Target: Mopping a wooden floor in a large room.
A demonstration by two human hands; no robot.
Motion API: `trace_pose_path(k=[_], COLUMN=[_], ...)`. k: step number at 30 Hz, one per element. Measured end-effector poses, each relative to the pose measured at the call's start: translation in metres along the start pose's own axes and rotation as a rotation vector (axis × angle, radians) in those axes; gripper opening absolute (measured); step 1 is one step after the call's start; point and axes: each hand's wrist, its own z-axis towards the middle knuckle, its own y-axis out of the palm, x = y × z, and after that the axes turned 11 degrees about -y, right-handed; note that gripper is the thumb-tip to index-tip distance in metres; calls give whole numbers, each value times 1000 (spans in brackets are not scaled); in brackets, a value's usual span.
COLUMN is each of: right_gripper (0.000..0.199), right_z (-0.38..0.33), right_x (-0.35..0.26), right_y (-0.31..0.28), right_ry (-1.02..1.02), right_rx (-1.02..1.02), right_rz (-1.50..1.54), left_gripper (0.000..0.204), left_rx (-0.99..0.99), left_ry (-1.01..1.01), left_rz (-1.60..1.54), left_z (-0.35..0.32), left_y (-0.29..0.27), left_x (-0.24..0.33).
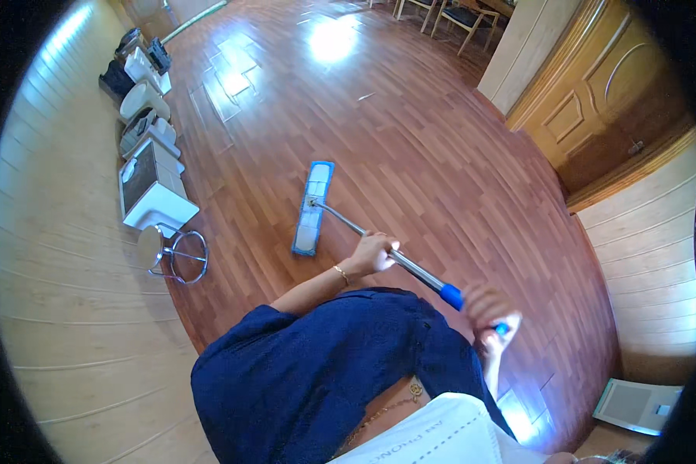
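On wooden floor (pixel 410 147), mop (pixel 314 207) ahead of gripping hands (pixel 373 254).

metal stool (pixel 174 254), white boxes (pixel 153 189), wooden door (pixel 595 100), chairs (pixel 462 17)

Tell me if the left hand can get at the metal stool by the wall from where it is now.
Probably not as things stand: the left hand is wrapped around the mop handle, and the stool stands well off to the left by the wall, with bare floor between. It would have to let go first.
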Motion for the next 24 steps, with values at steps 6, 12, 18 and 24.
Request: trace_pose_path(k=[6, 12, 18, 24], right_gripper=[20, 13, 12, 9], right_z=[42, 56, 71, 119], right_x=[80, 122, 170, 199], right_y=[-26, -37, -58, -82], right_ry=[120, 289, 495, 588], right_rx=[-358, -390, -313, -158], right_rz=[13, -131, -130, -148], left_gripper=[26, 7, 17, 13], left_rx=[126, 550, 515, 367], left_ry=[-305, -125, -153, -71], left_rz=[-330, -37, -264, -212], left_z=[39, 75, 135, 223], left_y=[-13, -6, -9, -43], left_x=[-69, -130, -192, -181])
